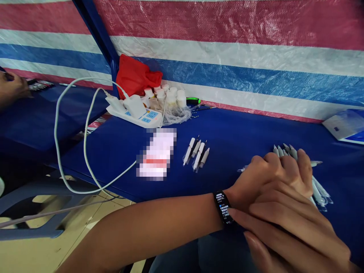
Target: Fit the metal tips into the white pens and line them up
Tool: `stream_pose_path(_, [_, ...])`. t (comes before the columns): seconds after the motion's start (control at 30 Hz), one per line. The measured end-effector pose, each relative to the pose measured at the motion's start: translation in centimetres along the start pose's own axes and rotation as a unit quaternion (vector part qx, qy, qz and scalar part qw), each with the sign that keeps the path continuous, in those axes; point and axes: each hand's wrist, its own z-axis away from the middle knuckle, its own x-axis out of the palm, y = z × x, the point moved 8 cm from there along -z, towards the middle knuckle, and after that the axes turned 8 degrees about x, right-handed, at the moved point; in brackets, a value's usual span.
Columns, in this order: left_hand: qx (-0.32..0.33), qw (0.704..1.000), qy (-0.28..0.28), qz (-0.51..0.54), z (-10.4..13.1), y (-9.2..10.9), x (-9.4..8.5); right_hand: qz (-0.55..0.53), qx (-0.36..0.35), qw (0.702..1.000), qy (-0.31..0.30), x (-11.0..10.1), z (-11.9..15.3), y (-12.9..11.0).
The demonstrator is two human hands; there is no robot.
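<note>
My left hand (274, 174) is closed, knuckles up, low over the table; whatever its curled fingers hold is hidden. A pen tip (317, 163) pokes out on its right side, and a bit of clear plastic (242, 168) shows on its left. Around that wrist is a black smart band (223, 207) with lit text. My right hand (295, 223) crosses over the left one, fingers stretched out, one fingertip touching the band's screen. Grey pen tips (285, 150) and clear-sleeved pens (320, 192) lie beyond and beside the left hand, partly covered.
Several white and grey pen parts (196, 153) lie mid-table, right of a blurred-out phone (157, 155). Behind stand a power strip (146, 118) with white cables, bagged small bottles (172, 99), a red bag (135, 76) and a green-black handle (193, 101). Another person's hand (13, 89) is far left.
</note>
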Motion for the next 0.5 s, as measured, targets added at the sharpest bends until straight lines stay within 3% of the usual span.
stream_pose_path(0.1, [0.018, 0.998, 0.04, -0.036, -0.07, -0.12, -0.9, -0.014, -0.019, 1.0, -0.02, -0.03, 0.21, -0.07])
stream_pose_path(0.33, [0.025, 0.998, 0.039, -0.05, -0.1, 0.14, -0.52, -0.009, 0.014, 1.0, -0.011, 0.0, 0.75, 0.39])
stream_pose_path(0.5, [0.027, 0.994, 0.084, -0.063, -0.16, 0.15, -0.94, -0.019, 0.003, 1.0, -0.025, 0.22, 0.62, 0.0])
